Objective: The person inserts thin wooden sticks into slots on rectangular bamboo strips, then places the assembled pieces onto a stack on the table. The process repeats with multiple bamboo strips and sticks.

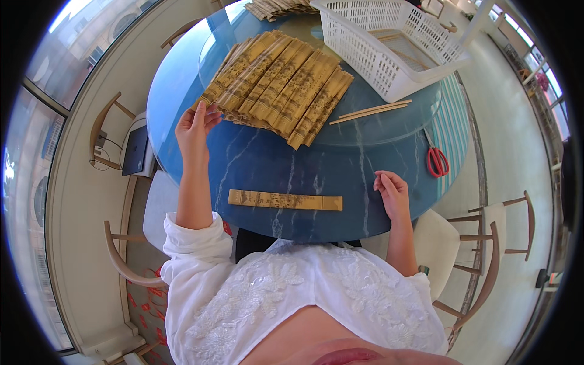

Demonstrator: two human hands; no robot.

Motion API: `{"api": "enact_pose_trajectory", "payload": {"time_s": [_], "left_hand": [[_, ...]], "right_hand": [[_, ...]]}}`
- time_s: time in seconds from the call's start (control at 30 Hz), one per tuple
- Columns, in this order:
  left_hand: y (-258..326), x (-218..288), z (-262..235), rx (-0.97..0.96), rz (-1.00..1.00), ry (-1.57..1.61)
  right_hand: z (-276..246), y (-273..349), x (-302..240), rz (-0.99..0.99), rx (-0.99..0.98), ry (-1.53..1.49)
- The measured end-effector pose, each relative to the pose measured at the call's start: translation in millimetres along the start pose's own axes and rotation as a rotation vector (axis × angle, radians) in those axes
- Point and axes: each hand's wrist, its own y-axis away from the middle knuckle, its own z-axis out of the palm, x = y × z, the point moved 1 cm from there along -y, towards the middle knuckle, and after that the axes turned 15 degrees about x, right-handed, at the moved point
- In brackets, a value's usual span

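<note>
A wide stack of long, flat gold paper sleeves (274,79) with dark printed patterns lies fanned out on the blue table. At the stack's left end my left hand (196,126) is closed, thumb and fingers pinching the near tip of a sleeve. A single gold sleeve (286,200) lies flat and crosswise at the table's near edge, apart from both hands. To the right of it my right hand (392,190) hovers over the table edge, its fingers curled in with nothing visible in them.
Beyond the stack, a white plastic basket (389,76) stands at the far right, holding some thin sticks. Two wooden chopsticks (371,112) lie before it. Red-handled scissors (436,159) rest near the right edge. More strips (277,8) lie at the back. Chairs (480,274) surround the table.
</note>
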Motion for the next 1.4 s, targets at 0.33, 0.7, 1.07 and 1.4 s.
{"api": "enact_pose_trajectory", "payload": {"time_s": [0.33,0.7,1.07,1.4], "left_hand": [[3,-3,0,-0.04,0.07,-0.23],[23,-9,-1,-0.018,0.452,-0.459],[148,-39,-53,-0.905,0.742,-0.842],[149,-43,-53,-0.88,0.629,-0.803]], "right_hand": [[0,1,-2,0.01,-0.015,-0.01],[0,-1,-2,0.026,0.004,-0.014],[-4,-3,1,0.014,-0.005,0.019],[24,17,2,-0.225,-0.061,0.581]]}}
